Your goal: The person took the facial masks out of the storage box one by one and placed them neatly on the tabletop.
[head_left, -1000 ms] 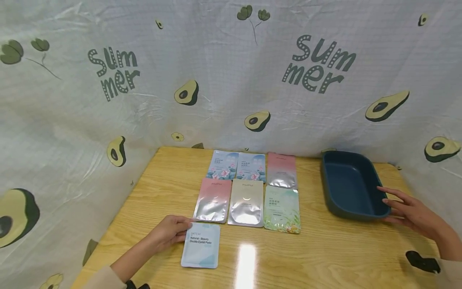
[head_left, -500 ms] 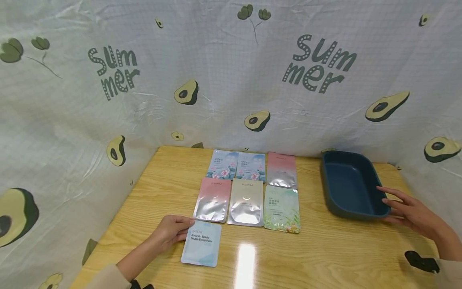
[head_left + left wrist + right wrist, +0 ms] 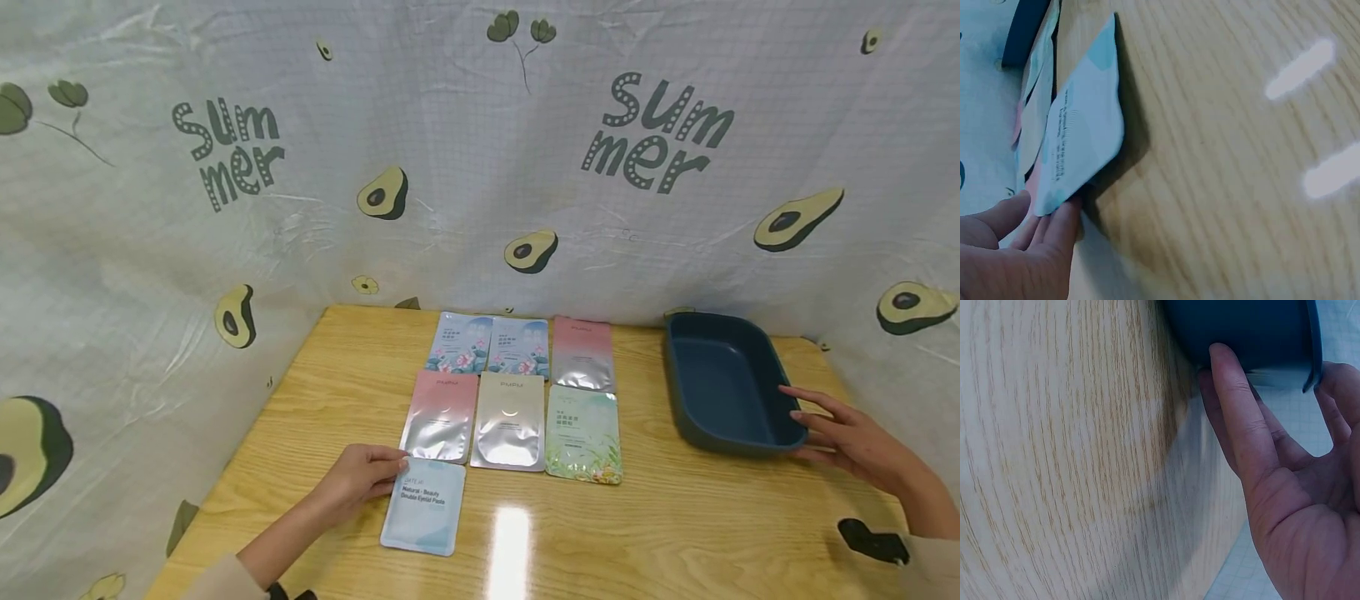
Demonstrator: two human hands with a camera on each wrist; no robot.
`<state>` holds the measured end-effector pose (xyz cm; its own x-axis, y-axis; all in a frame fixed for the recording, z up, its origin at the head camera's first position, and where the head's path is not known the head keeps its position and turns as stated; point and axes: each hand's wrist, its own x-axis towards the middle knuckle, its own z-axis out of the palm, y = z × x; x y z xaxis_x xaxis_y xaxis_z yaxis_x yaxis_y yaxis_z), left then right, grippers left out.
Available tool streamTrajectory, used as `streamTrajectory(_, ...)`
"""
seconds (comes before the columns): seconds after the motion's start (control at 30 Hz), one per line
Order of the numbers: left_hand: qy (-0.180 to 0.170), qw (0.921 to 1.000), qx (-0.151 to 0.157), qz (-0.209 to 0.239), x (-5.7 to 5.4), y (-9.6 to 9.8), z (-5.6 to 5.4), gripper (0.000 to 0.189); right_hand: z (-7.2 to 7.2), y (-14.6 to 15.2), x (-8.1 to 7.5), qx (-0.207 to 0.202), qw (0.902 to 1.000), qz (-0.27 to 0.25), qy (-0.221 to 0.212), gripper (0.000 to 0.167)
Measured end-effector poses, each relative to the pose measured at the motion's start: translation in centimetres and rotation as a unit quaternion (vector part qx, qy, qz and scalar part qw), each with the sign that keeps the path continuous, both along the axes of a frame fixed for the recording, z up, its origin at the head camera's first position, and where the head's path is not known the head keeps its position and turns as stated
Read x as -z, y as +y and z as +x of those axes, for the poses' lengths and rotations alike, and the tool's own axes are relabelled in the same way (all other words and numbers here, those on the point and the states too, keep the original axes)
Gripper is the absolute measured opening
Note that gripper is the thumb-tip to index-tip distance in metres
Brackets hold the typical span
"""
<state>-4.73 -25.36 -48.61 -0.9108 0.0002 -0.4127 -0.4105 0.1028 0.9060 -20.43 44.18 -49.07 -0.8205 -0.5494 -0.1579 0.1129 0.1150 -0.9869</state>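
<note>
A pale blue-and-white sachet point(image 3: 426, 510) printed "Double Eyelid Paste" lies nearest the person, at left of centre in the head view. My left hand point(image 3: 356, 477) pinches its upper left corner, thumb above and fingers beneath. In the left wrist view the sachet point(image 3: 1088, 119) tilts over the table and throws a shadow. At the right, my right hand point(image 3: 858, 446) grips the near right corner of a dark blue bin point(image 3: 731, 442), its fingers on both sides of the wall. The right wrist view has some fingers point(image 3: 1235, 387) against the bin's outer side.
Behind the sachet lie several flat packets: a pink-silver one point(image 3: 442, 417), a beige-silver one point(image 3: 508, 421) and a green one point(image 3: 583, 433) in front. Further back are two blue floral ones point(image 3: 459, 343) and another pink-silver one. A printed curtain point(image 3: 450, 125) closes off the table's back.
The left hand and the sachet have shifted slightly to the right and away from the person, close to the pink-silver packet. The right hand stays at the bin.
</note>
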Motion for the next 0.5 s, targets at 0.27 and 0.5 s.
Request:
streamTrajectory(0.27,0.052,0.9889,0.089,-0.107,-2.3,-0.6,-0.2,0.043,0.0,0.3,0.2,-0.009,0.9999,0.003,0.009,0.055)
streamTrajectory(0.5,0.079,0.973,0.093,-0.196,-4.5,-1.8,-1.2,0.038,-0.1,0.2,-0.1,0.005,0.9991,0.041,0.012,0.054)
